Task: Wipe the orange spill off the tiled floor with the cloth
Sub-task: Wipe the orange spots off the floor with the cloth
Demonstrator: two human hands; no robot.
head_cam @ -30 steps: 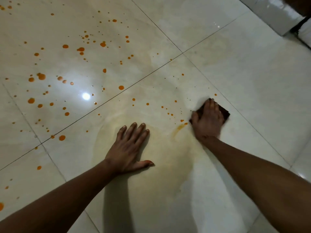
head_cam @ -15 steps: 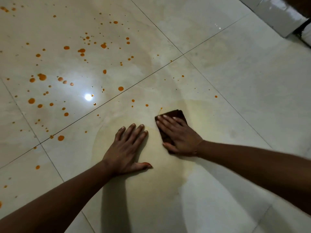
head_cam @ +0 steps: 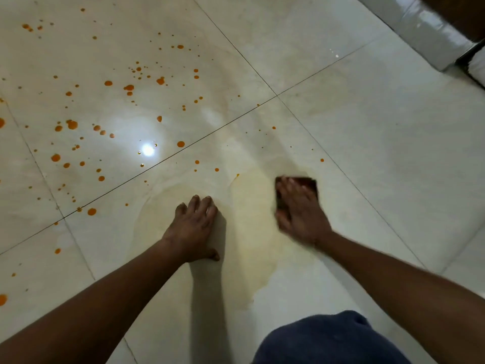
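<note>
Two hands lie flat on the tiled floor (head_cam: 367, 153): right hand (head_cam: 299, 211) presses the cloth (head_cam: 309, 183) with straight fingers, left hand (head_cam: 191, 227) rests empty left of the cloth, orange spill (head_cam: 72, 124) farther left.

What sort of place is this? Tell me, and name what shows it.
Probably an indoor room, which kind I cannot tell: large glossy cream floor tiles with thin grout lines, a lamp's reflection on them, and a white tiled ledge at top right.
</note>
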